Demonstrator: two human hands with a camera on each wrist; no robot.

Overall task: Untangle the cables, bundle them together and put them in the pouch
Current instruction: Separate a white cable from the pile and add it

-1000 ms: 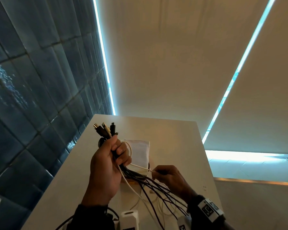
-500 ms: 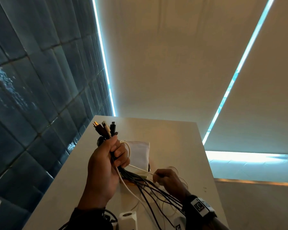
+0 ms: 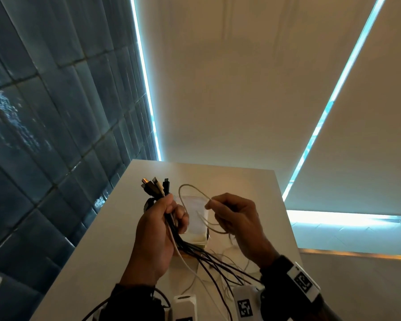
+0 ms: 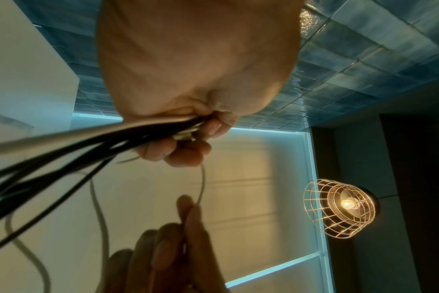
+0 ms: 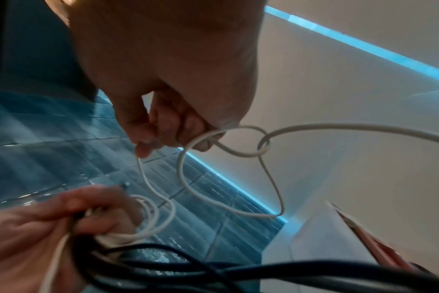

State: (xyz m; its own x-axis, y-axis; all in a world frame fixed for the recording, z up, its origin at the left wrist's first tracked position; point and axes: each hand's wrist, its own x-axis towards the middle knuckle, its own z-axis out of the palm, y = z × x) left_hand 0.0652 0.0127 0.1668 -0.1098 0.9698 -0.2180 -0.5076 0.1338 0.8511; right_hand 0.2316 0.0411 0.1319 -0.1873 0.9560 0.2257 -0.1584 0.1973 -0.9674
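The left hand [image 3: 158, 230] is closed around a bundle of black and white cables [image 3: 164, 218], plugs up, above the table [image 3: 97, 256]; the right hand [image 3: 236, 218] pinches a thin white cable [image 3: 190, 188] looped between them, over the white pouch [image 3: 195, 218] lying on the table

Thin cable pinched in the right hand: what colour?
White thin cable; clearest in the right wrist view, pinched by the right hand.

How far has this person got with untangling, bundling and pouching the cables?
Partly done: the left hand grips the plug ends of the cables gathered together. In hand: the right hand pinches a thin white cable, looped and crossing itself. Left: freeing it, bundling the trailing lengths, filling the pouch, which lies on the table.
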